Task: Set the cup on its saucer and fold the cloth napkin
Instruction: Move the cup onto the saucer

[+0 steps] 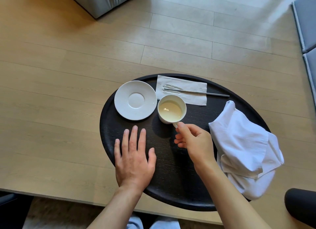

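The left hand (133,162) lies flat, palm down, fingers straight and slightly spread, pointing toward 12 o'clock, the thumb angled out toward 1 o'clock. Its bare forearm runs back toward 7 o'clock to the lower edge of the view. The right hand (194,141) sits at 3 o'clock of the left one, well apart from it, raised and turned with its back toward the camera. Its thumb and forefinger meet in a pinch at 11 o'clock, a closed grip on a small white handle; the other 3 fingers curl loosely beneath. Its bare forearm stretches back toward 5 o'clock and out of frame.
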